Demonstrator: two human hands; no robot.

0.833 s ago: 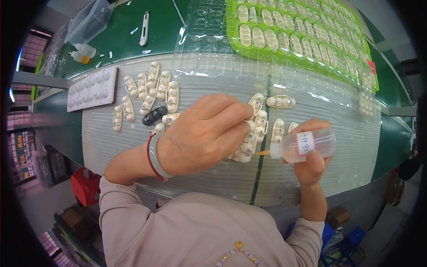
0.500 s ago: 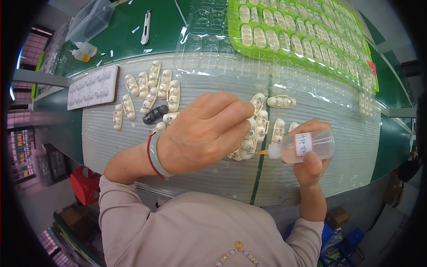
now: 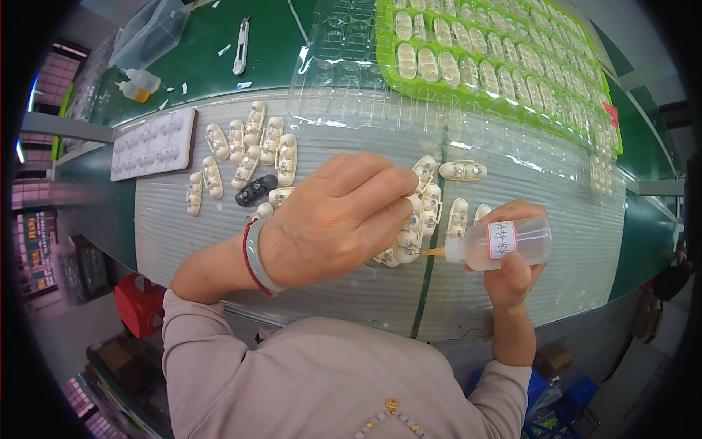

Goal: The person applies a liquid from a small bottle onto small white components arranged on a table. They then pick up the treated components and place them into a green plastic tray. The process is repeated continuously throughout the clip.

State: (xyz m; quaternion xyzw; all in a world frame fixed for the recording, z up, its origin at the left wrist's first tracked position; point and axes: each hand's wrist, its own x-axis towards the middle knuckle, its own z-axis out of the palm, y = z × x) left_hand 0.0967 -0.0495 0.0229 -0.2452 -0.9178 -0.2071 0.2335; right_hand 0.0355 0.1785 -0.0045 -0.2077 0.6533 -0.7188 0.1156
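My left hand [image 3: 340, 219] is closed, its fingers curled at a cream, lobed plastic part [image 3: 409, 238] with small metal dots; the fingertips are mostly hidden under the hand. My right hand [image 3: 512, 274] grips a translucent squeeze bottle [image 3: 537, 241] with a white, pink-edged label, lying on its side. Its thin tan nozzle [image 3: 435, 252] points left, the tip close to the lower end of that part; whether they touch I cannot tell. More cream parts [image 3: 431, 201] lie close around, one [image 3: 463, 170] crosswise beyond and another [image 3: 458, 217] just above the bottle.
Left of my left hand, several cream parts [image 3: 287, 157] and one black part [image 3: 256, 189] lie loose. A white holder block [image 3: 155, 144] stands farther left. At the back are a clear blister tray [image 3: 344, 91], a filled green tray [image 3: 468, 89], a utility knife [image 3: 240, 47] and small bottles [image 3: 135, 89].
The bottle and my right hand have shifted very slightly to the right and nearer to me. My left hand stays almost where it was.
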